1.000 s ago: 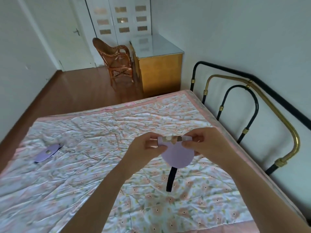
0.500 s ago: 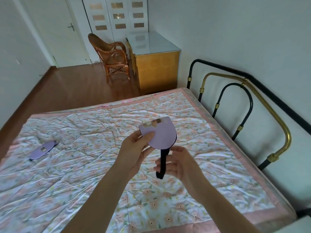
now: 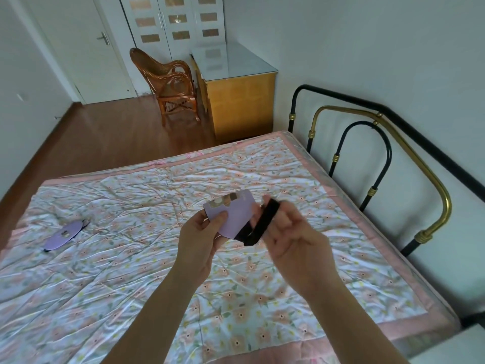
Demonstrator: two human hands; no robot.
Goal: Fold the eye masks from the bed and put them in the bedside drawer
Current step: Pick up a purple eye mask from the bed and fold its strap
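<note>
A folded lilac eye mask (image 3: 236, 215) is held above the middle of the bed, pinched at its lower left by my left hand (image 3: 200, 240). Its black elastic strap (image 3: 261, 223) is lifted up to the right of the mask, and my right hand (image 3: 294, 237) grips it. A second lilac eye mask (image 3: 64, 235) lies flat and unfolded on the bed's left side, well away from both hands. No drawer front shows in this view.
The bed (image 3: 131, 271) has a wrinkled floral sheet with a pink border. A black and brass metal headboard (image 3: 380, 158) runs along the right. A white surface (image 3: 456, 345) shows at the bottom right corner. Beyond the bed stand a yellow cabinet (image 3: 238, 103) and a rattan chair (image 3: 170, 85).
The mask went from being held by both hands to my left hand alone. My right hand took the hanging black strap and raised it up to the right of the mask.
</note>
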